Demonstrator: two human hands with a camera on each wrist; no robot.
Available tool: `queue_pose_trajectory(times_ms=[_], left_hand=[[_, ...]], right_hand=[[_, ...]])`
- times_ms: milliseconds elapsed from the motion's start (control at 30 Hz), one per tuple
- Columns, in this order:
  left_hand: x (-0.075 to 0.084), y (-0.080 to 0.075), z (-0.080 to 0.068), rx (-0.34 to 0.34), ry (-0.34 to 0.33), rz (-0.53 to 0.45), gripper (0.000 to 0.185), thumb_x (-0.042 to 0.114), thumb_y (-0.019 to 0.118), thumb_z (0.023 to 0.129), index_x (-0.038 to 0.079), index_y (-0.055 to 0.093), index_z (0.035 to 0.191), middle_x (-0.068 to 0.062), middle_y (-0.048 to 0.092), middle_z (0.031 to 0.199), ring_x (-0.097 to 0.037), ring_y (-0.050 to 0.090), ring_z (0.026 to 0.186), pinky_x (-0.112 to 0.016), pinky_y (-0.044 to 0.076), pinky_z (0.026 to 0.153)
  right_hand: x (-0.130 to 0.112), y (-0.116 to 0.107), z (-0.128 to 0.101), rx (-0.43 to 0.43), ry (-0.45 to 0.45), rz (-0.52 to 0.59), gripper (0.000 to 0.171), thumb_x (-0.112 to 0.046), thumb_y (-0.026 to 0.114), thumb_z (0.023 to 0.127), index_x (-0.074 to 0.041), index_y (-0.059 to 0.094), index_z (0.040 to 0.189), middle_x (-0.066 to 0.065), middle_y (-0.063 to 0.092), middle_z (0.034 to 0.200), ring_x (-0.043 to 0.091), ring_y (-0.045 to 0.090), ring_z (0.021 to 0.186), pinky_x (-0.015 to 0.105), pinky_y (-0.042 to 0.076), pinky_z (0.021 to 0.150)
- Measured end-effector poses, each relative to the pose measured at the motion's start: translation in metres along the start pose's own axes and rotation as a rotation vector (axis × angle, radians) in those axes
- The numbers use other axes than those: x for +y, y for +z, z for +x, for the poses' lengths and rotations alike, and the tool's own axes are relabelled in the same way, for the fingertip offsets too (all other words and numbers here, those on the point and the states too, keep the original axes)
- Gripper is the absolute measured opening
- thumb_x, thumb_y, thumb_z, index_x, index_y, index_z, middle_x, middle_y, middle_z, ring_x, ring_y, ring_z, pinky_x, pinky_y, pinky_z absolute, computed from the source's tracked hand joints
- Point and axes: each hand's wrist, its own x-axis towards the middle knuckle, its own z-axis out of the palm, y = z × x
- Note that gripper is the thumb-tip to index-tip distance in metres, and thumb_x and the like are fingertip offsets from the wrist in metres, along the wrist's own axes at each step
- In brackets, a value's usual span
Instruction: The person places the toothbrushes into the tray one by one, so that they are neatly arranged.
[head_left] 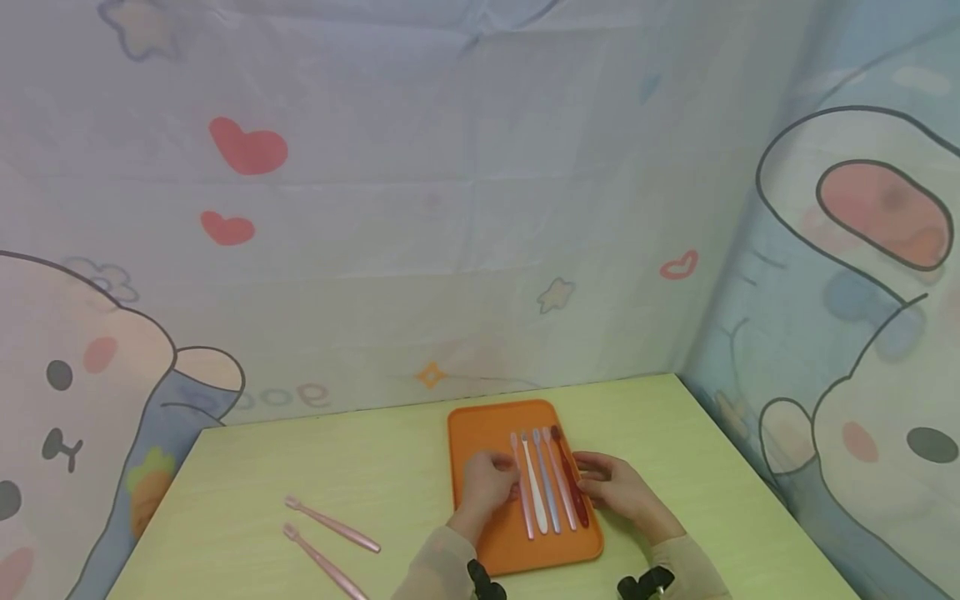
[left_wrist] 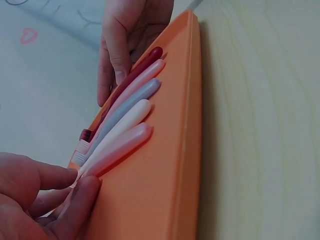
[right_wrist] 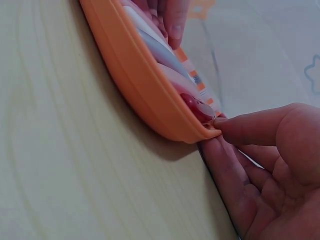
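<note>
An orange tray lies on the table with several toothbrushes side by side in its right part. From left to right they are a pink toothbrush, a white toothbrush, a blue-grey toothbrush, another pink one and a dark red toothbrush. My left hand is over the tray, thumb and finger pinching the leftmost pink toothbrush near its head. At the tray's right edge my right hand grips the rim, thumb on top and fingers outside. The brush heads are partly hidden in the left wrist view.
Two more pink toothbrushes, an upper one and a lower one, lie on the pale yellow table left of the tray. A printed cloth hangs behind the table's back edge and along its right side.
</note>
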Motion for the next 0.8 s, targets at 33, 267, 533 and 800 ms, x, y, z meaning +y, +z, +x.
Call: queue_pose_trajectory(times_ms=[33, 267, 533, 800], left_hand=[[0.000, -0.001, 0.000, -0.005, 0.000, -0.014, 0.023, -0.004, 0.074, 0.094, -0.011, 0.073, 0.115, -0.011, 0.070, 0.086, -0.017, 0.070, 0.062, -0.030, 0.061, 0.054], [-0.007, -0.014, -0.002, -0.069, -0.013, -0.187, 0.031, 0.001, 0.072, 0.098, -0.014, 0.068, 0.125, -0.016, 0.071, 0.100, -0.020, 0.071, 0.070, -0.034, 0.064, 0.060], [-0.005, -0.046, -0.005, -0.074, 0.031, -0.183, 0.032, 0.005, 0.072, 0.099, -0.011, 0.069, 0.127, -0.020, 0.073, 0.099, -0.024, 0.073, 0.071, -0.037, 0.065, 0.063], [-0.006, -0.100, -0.025, -0.067, 0.086, -0.179, 0.035, 0.003, 0.069, 0.100, -0.016, 0.066, 0.129, -0.022, 0.069, 0.097, -0.026, 0.072, 0.071, -0.041, 0.066, 0.066]], right_hand=[[0.000, 0.000, 0.000, -0.001, -0.002, 0.001, 0.054, -0.002, 0.069, 0.100, 0.008, 0.054, 0.150, 0.028, 0.062, 0.143, 0.029, 0.069, 0.117, 0.035, 0.061, 0.076], [0.002, 0.000, 0.002, -0.019, -0.009, 0.003, 0.054, -0.003, 0.070, 0.100, 0.008, 0.054, 0.150, 0.028, 0.062, 0.143, 0.028, 0.068, 0.117, 0.035, 0.061, 0.077], [0.002, 0.000, 0.001, -0.009, -0.007, 0.001, 0.055, -0.004, 0.070, 0.100, 0.008, 0.053, 0.151, 0.028, 0.061, 0.145, 0.031, 0.067, 0.121, 0.034, 0.061, 0.078], [0.000, 0.000, 0.000, 0.002, 0.002, 0.003, 0.054, -0.001, 0.069, 0.100, 0.007, 0.053, 0.151, 0.027, 0.061, 0.144, 0.029, 0.067, 0.119, 0.033, 0.060, 0.078]])
